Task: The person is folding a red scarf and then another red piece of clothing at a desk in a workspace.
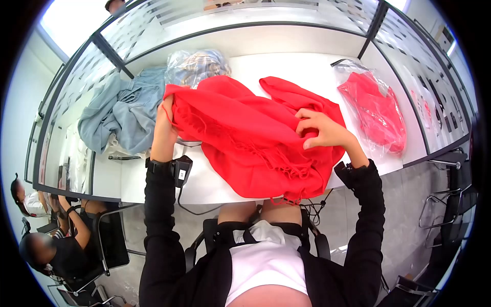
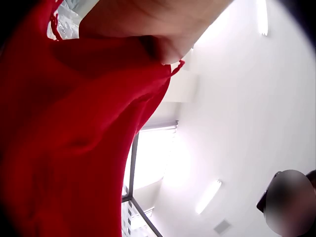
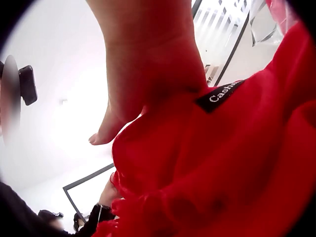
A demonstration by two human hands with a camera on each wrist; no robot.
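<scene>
A large red fringed scarf [image 1: 245,128] is spread loosely in folds above the white desk, part of it over the front edge. My left hand [image 1: 166,115] grips its upper left corner and holds it raised; the left wrist view shows the cloth hanging from that hand [image 2: 153,24], with the fingertips mostly hidden. On the right part of the scarf rests my right hand [image 1: 325,130], its fingers loosely bent and the thumb apart from them. A black label [image 3: 219,96] with white lettering shows on the cloth beside the right hand in the right wrist view.
Light blue denim clothing [image 1: 125,110] lies at the desk's left, beside a plaid item in clear plastic [image 1: 199,66]. Another red item in a clear bag [image 1: 376,110] lies at the right. Partition walls [image 1: 302,38] enclose the desk. Other people sit at far left.
</scene>
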